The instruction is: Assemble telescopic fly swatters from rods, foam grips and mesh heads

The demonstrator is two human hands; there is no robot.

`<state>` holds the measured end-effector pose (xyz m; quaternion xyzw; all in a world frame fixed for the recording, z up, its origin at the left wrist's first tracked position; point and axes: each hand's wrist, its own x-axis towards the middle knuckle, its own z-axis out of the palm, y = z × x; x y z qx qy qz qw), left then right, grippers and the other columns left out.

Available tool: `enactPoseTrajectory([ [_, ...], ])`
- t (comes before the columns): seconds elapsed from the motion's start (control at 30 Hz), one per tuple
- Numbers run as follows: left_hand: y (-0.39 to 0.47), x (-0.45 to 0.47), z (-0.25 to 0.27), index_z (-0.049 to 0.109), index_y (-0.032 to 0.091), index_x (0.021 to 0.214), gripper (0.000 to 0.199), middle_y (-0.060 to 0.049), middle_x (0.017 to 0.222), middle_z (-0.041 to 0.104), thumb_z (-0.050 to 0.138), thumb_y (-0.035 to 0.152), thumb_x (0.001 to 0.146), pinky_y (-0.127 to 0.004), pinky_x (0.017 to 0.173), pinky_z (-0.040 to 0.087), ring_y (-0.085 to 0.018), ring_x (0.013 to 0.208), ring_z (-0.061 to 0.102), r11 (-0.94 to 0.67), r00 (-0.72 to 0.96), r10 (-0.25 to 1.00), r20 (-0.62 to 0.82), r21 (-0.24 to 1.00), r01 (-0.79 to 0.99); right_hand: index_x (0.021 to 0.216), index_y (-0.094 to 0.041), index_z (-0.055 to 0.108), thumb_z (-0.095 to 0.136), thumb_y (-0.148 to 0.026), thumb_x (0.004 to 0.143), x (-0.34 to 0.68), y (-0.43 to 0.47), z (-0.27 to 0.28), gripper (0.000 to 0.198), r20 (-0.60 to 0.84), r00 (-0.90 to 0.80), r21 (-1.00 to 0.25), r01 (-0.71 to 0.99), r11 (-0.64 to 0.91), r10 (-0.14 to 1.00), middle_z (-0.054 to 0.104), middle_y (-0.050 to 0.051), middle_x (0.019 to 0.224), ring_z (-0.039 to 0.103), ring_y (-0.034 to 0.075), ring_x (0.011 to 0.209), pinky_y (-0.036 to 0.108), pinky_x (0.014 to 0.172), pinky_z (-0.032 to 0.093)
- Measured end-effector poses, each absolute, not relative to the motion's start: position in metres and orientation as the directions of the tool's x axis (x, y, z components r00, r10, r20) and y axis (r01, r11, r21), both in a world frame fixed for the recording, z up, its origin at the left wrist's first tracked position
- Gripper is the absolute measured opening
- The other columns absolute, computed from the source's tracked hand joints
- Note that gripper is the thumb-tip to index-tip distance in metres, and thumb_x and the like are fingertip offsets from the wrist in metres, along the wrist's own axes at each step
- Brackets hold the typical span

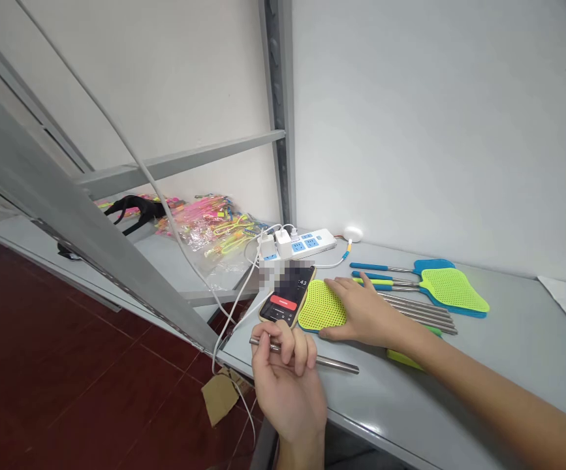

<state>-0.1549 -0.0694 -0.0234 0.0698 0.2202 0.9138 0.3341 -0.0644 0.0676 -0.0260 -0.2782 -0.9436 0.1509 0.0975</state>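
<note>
My left hand (290, 385) is turned palm up with its fingers curled round a thin metal rod (339, 365). The rod points to the right, above the shelf's front edge. Farther right, my right hand (368, 310) lies palm down with fingers spread over a yellow-green fly swatter head (319, 307). Under that head a blue edge shows. Behind my right hand lie more fly swatters, a yellow-green one (454, 290) on top of blue ones, with blue and green grips to the left. Several loose metal rods (424, 312) lie beside them, partly covered by my hand and forearm.
A phone (290, 294) with a lit screen lies left of the swatters. Behind it is a white power strip (314, 241) with chargers and trailing white cables (236, 303). A grey metal rack post (91, 215) slants at left. Colourful bagged items (209, 222) lie beyond it.
</note>
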Motion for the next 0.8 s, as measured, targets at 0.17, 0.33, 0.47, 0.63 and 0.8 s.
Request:
enactPoseTrajectory([
  [0.17, -0.070, -0.154, -0.024, 0.051, 0.019, 0.079, 0.022, 0.006, 0.059, 0.025, 0.039, 0.025, 0.096, -0.021, 0.043, 0.029, -0.007, 0.044, 0.021, -0.676, -0.759, 0.651, -0.022, 0.436, -0.593, 0.133, -0.015, 0.050, 0.071, -0.062, 0.068, -0.065, 0.069, -0.031, 0.083, 0.098, -0.828, -0.342, 0.492, 0.800, 0.551, 0.062, 0.017, 0.124, 0.053, 0.035, 0.119, 0.065, 0.113, 0.007],
  [0.33, -0.068, -0.155, -0.025, 0.051, 0.019, 0.078, 0.022, 0.006, 0.060, 0.025, 0.040, 0.025, 0.096, -0.022, 0.044, 0.031, -0.007, 0.045, 0.021, -0.681, -0.752, 0.659, -0.015, 0.414, -0.604, 0.136, -0.013, 0.048, 0.072, -0.069, 0.066, -0.060, 0.066, -0.022, 0.092, 0.126, -0.824, -0.375, 0.476, 0.796, 0.552, 0.054, 0.019, 0.137, 0.047, 0.037, 0.128, 0.064, 0.114, 0.008],
  [0.47, -0.064, -0.153, -0.027, 0.049, 0.018, 0.075, 0.024, 0.005, 0.062, 0.027, 0.040, 0.026, 0.097, -0.022, 0.049, 0.036, -0.008, 0.050, 0.028, -0.702, -0.767, 0.641, -0.028, 0.383, -0.601, 0.139, -0.022, 0.047, 0.049, -0.056, 0.093, -0.043, 0.046, 0.004, 0.057, 0.157, -0.826, -0.570, 0.372, 0.733, 0.541, 0.047, 0.011, 0.147, 0.044, 0.025, 0.133, 0.046, 0.111, 0.032],
  [0.63, -0.063, -0.133, -0.027, 0.042, 0.019, 0.072, 0.029, 0.003, 0.068, 0.035, 0.039, 0.030, 0.099, -0.026, 0.062, 0.044, -0.011, 0.060, 0.039, -0.682, -0.734, 0.673, -0.091, 0.307, -0.664, 0.126, -0.024, 0.056, 0.049, -0.039, 0.097, -0.021, 0.003, 0.019, 0.033, 0.049, -0.833, -0.662, 0.385, 0.642, 0.551, 0.067, 0.007, 0.121, 0.062, 0.024, 0.107, 0.037, 0.088, 0.049],
  [0.8, -0.064, -0.107, -0.032, 0.050, 0.020, 0.072, 0.037, 0.000, 0.073, 0.045, 0.037, 0.041, 0.099, -0.029, 0.068, 0.045, -0.015, 0.070, 0.047, -0.531, -0.577, 0.817, -0.006, 0.383, -0.756, 0.121, -0.028, 0.057, 0.039, -0.032, 0.101, 0.013, -0.014, 0.004, 0.027, 0.034, -0.764, -0.672, 0.460, 0.580, 0.644, 0.069, 0.005, 0.113, 0.066, 0.021, 0.099, 0.033, 0.081, 0.051],
])
